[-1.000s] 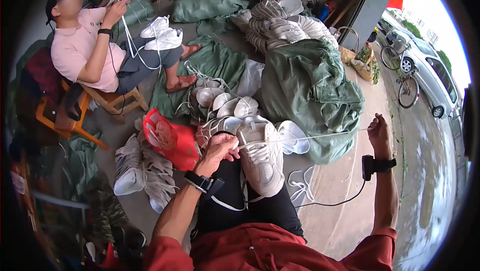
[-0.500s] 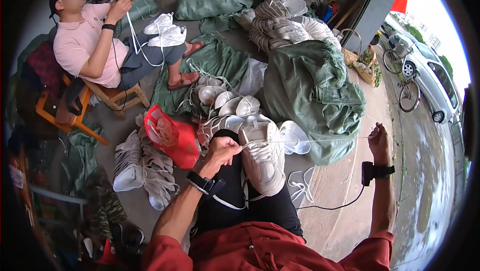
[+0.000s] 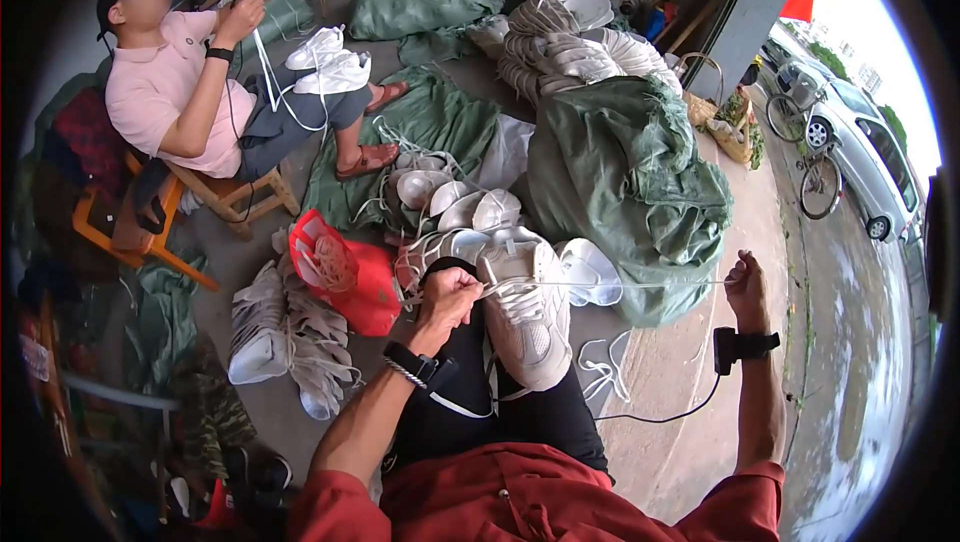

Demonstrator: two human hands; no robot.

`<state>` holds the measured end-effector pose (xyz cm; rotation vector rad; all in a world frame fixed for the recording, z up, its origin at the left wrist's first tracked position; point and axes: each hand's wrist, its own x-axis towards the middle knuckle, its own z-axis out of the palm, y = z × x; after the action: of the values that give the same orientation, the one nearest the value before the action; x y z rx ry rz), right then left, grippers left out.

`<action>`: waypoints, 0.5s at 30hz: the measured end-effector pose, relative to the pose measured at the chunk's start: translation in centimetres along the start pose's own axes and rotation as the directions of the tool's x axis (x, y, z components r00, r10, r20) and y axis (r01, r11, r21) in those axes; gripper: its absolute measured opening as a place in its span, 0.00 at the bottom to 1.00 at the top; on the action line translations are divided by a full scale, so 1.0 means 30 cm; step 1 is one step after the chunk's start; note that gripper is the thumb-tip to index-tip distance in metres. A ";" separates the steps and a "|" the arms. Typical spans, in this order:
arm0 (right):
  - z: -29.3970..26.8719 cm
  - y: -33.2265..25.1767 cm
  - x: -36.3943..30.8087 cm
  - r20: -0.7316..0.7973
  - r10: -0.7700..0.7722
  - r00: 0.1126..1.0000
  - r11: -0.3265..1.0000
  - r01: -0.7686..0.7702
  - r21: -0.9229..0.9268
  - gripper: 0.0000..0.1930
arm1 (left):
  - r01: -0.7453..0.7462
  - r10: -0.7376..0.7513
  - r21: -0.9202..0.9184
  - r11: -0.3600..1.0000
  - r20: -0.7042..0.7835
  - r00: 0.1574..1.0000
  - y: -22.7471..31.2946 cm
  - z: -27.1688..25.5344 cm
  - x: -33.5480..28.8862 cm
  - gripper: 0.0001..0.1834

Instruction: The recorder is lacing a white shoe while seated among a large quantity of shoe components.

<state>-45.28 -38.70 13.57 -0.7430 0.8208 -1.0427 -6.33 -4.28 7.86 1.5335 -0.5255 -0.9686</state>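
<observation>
A white sneaker (image 3: 538,342) rests on my lap, toe toward me, with lacing across its tongue. Beside the shoe's left edge my left hand (image 3: 450,297) is closed in a pinch on a white shoelace (image 3: 655,284). Drawn out taut, the lace crosses over the shoe to my right hand (image 3: 747,287), raised well off to the right and closed on it. Loose lace ends hang below the sneaker between my legs. A black strap with a small device circles each of my wrists.
A red bag (image 3: 365,287) holding laces stands left of my knees, beside stacked shoe uppers (image 3: 262,327). Ahead are more shoe pieces (image 3: 450,197) and a big green sack (image 3: 620,192). On the left a seated person (image 3: 175,82) works on white shoes; another sits at the back.
My right hand has shifted slightly left and down, with the lace still stretched between both hands. My left hand and the sneaker have barely moved.
</observation>
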 end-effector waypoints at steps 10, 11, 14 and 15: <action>0.315 0.240 -0.178 0.205 0.174 0.963 0.862 -0.049 -0.504 0.09 | -0.353 0.503 0.559 0.751 -0.137 0.854 -0.008 0.091 0.025 0.03; 0.373 0.278 -0.211 0.279 0.216 0.936 0.825 -0.021 -0.565 0.09 | -0.380 0.599 0.693 0.613 -0.095 0.795 0.020 0.102 0.009 0.03; 0.526 0.404 -0.301 0.431 0.288 0.855 0.737 0.089 -0.670 0.10 | -0.372 0.615 0.772 0.515 -0.031 0.788 0.039 0.104 0.001 0.04; 0.554 0.430 -0.318 0.449 0.338 0.827 0.715 0.085 -0.694 0.10 | -0.395 0.631 0.774 0.496 -0.009 0.776 0.032 0.103 0.007 0.04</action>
<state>-28.07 -23.30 13.09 -1.5272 0.7270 -0.2961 -8.55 -6.45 8.81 2.0034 -1.1946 0.0250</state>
